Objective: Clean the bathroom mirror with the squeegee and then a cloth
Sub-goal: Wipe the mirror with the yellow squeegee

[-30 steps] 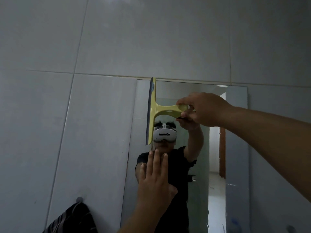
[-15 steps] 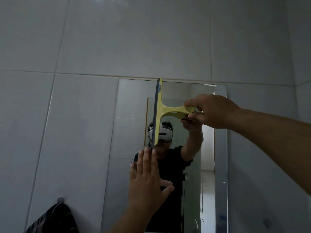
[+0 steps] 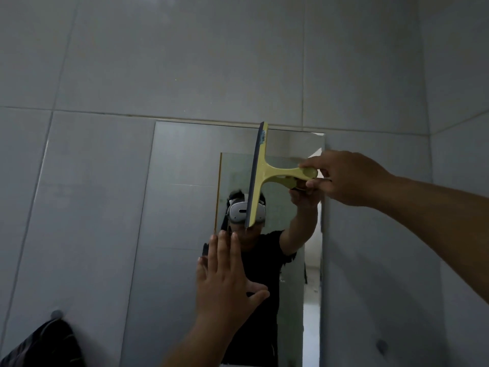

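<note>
A tall frameless mirror (image 3: 182, 207) hangs on the grey tiled wall. My right hand (image 3: 344, 178) grips the handle of a yellow squeegee (image 3: 258, 176), whose dark blade stands upright against the glass from the mirror's top edge, right of the middle. My left hand (image 3: 225, 282) lies flat on the mirror below the blade, fingers apart, holding nothing. The glass reflects me and a doorway. No cleaning cloth is in my hands.
A dark striped fabric (image 3: 45, 345) hangs from a round wall hook (image 3: 57, 313) at the lower left. Another small round hook (image 3: 381, 345) sits on the wall right of the mirror. A wall corner runs down the far right.
The squeegee blade has slid to the right across the mirror, from near its left edge past the middle. My left hand stays flat on the glass.
</note>
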